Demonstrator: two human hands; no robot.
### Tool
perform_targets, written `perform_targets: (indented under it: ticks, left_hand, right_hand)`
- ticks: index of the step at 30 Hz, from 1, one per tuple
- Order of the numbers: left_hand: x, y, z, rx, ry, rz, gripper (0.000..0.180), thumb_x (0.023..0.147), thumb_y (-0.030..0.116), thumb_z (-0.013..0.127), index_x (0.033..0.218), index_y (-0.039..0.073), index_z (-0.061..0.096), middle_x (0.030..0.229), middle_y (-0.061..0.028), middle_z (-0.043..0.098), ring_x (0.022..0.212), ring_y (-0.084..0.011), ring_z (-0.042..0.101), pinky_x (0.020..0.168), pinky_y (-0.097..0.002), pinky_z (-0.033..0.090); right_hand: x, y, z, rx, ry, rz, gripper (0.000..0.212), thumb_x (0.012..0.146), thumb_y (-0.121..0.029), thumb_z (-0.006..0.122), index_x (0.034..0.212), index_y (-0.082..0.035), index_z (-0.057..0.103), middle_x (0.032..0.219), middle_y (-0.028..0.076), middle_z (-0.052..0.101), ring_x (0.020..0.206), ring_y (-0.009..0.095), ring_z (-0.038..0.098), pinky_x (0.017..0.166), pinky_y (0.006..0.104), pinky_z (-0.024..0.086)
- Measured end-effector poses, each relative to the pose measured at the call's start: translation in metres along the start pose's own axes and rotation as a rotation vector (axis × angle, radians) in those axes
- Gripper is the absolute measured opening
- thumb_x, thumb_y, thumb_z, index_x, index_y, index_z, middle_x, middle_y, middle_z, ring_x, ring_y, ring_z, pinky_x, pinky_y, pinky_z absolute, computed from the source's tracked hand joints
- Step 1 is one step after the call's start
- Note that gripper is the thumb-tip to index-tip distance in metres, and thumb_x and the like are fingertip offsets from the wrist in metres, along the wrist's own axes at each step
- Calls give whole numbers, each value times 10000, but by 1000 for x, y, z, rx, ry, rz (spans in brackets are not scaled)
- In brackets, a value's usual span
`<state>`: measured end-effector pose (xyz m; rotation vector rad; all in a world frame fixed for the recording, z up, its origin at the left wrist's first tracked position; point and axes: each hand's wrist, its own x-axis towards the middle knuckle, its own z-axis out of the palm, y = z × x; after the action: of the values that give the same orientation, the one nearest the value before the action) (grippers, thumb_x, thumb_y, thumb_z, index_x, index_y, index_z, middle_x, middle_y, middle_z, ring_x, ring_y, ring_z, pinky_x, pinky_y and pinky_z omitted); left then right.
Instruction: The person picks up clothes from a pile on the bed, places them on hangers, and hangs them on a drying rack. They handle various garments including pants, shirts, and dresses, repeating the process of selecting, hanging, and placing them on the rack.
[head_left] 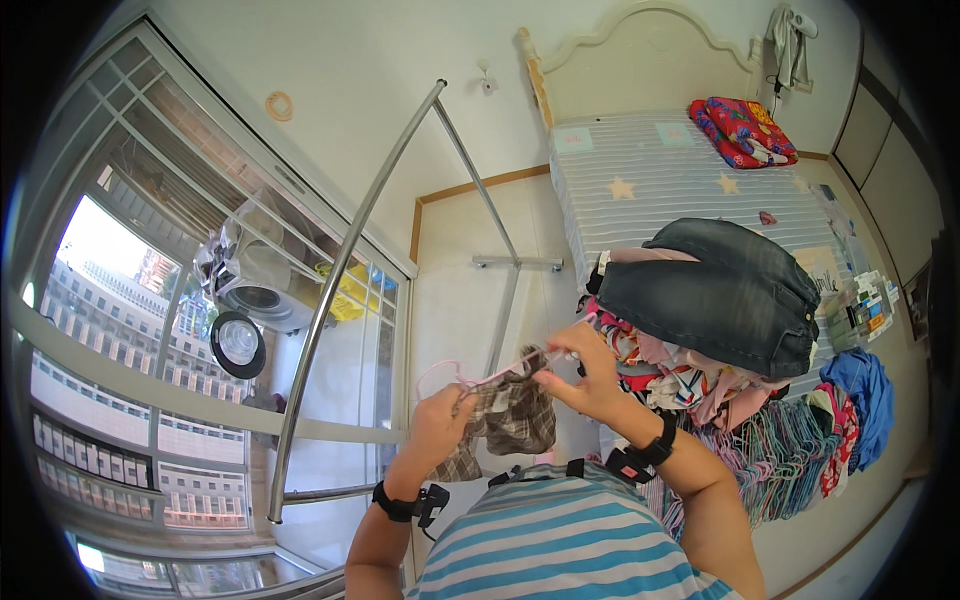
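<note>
In front of my striped shirt I hold a brown plaid garment [522, 418] together with a pink hanger [437, 368]. My left hand [440, 428] is closed around the hanger's left part and the cloth beside it. My right hand [588, 372] grips the garment's upper right edge near the other end of the hanger, thumb and fingers bent. The cloth hangs down between both hands, its lower part partly hidden by my left hand. What kind of garment it is, I cannot make out.
A metal clothes rack [345, 250] stands to the left. On the bed [620, 215] at right lie dark jeans [715, 295] over piled clothes, many hangers [775, 455] and a red folded blanket [742, 132]. Beyond the glass doors a washing machine [262, 300] has its door open.
</note>
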<state>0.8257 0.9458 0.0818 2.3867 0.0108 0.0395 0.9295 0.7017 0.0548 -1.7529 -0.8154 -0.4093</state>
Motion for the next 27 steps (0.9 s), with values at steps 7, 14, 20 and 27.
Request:
perform_targets:
  ticks: [7, 14, 20, 27]
  left_hand:
    - [-1, 10, -2, -127, 83, 52, 242, 975, 159, 619, 1133, -19, 664, 787, -158, 658, 667, -278, 620, 631, -363, 478]
    - [1, 3, -2, -138, 148, 131, 217, 962, 141, 648, 1129, 5, 674, 836, -166, 693, 666, -239, 652, 613, -330, 499]
    - [-1, -16, -5, -180, 229, 83, 182, 953, 127, 666, 1071, -10, 687, 803, -136, 685, 618, -180, 601, 570, -303, 460]
    - [8, -13, -7, -131, 114, 147, 127, 933, 81, 678, 1021, -10, 669, 913, -137, 710, 718, -241, 655, 641, -324, 511]
  right_hand:
    - [-22, -5, 32, 26, -246, -6, 473, 792, -192, 797, 1193, -28, 607, 1165, 160, 604, 1011, 350, 601, 859, 405, 515]
    - [-30, 3, 32, -6, -503, 136, 299, 760, -269, 824, 918, -71, 664, 914, 97, 624, 960, 319, 599, 763, 411, 504]
    - [-33, 19, -25, -298, -445, -88, 288, 734, -251, 821, 900, -90, 649, 926, 65, 623, 965, 263, 605, 839, 388, 457]
    - [-33, 16, -77, -538, -465, -135, 353, 672, -203, 824, 938, -122, 605, 931, 37, 586, 1001, 221, 579, 898, 390, 427]
